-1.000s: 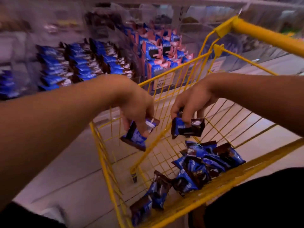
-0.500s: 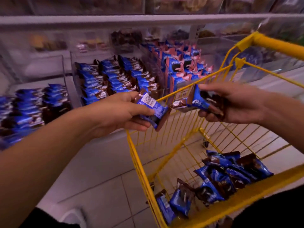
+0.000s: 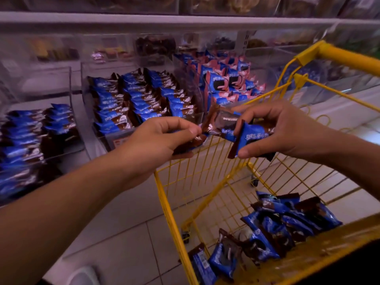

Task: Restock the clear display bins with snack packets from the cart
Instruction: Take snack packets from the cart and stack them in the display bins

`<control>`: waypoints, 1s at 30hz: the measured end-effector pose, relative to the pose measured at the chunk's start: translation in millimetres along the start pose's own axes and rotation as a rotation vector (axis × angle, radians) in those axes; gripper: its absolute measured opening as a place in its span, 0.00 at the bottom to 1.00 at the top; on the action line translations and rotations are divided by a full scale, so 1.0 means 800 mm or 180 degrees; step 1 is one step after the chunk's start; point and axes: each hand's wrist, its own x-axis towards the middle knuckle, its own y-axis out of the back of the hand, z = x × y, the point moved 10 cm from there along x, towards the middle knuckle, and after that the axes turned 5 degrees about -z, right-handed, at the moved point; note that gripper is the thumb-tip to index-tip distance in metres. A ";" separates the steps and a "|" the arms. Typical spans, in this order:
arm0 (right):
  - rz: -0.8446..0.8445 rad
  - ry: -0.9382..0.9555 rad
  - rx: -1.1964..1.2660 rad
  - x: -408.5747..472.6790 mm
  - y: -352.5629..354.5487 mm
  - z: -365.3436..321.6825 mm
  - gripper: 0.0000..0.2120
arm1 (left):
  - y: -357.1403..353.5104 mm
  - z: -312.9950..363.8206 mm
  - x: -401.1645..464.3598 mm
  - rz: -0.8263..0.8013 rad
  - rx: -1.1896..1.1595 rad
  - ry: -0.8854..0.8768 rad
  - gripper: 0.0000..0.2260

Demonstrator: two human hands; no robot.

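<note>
A pale tiled floor (image 3: 127, 233) runs under a shelf of clear plastic bins (image 3: 144, 103) packed with glossy blue-and-brown packets. A yellow wire cart (image 3: 205, 182) stands right of centre, loose packets (image 3: 283, 225) heaped in its near corner. Above its front rim, the left hand (image 3: 162, 138) pinches a crinkled packet (image 3: 193, 140) between thumb and fingers. The right hand (image 3: 273, 130) pinches two packets (image 3: 246, 138), their long axes slanting down toward the left.
</note>
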 end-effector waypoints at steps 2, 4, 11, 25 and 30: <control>-0.0086 0.0231 -0.0140 -0.003 -0.002 -0.011 0.19 | 0.002 0.001 -0.002 0.0030 0.0019 -0.0049 0.18; -0.0140 0.0305 -0.0088 -0.007 -0.001 -0.014 0.18 | 0.004 0.000 -0.004 0.0095 0.0088 0.0025 0.32; -0.0041 -0.0030 0.1192 -0.009 0.008 0.000 0.30 | -0.001 0.007 -0.004 -0.0024 -0.0307 -0.0051 0.28; -0.0365 -0.0273 0.1227 -0.010 -0.025 -0.008 0.22 | -0.032 -0.017 -0.017 -0.0394 -0.1175 0.0784 0.15; -0.0252 -0.0174 0.1006 -0.006 -0.032 -0.012 0.27 | -0.042 -0.011 -0.019 -0.0801 -0.0478 0.0596 0.16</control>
